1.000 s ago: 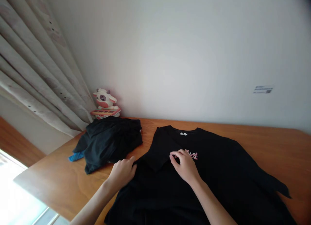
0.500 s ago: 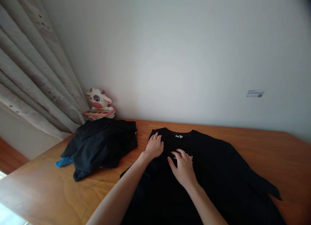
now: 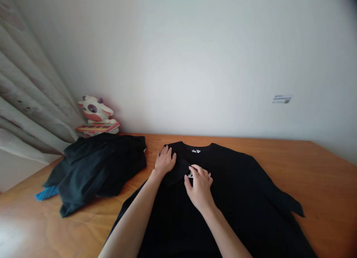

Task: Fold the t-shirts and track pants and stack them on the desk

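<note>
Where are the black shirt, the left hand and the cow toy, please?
Black shirt (image 3: 240, 198): head view, body fabric.
Left hand (image 3: 164, 161): head view, back of the hand.
Cow toy (image 3: 94, 117): head view, pink muzzle.

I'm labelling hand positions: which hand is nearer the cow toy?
Left. The left hand appears below and right of the cow toy; the right hand is lower and farther right.

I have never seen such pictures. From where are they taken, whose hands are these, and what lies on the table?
No machine is here: these are the bare hands of a person whose head-worn camera looks forward and down. A black T-shirt lies spread on the wooden table. The left hand rests open near its shoulder; the right hand covers part of its chest print. Whether it grips cloth, I cannot tell. At left are crumpled dark clothing and a cow toy with a keyboard.
</note>
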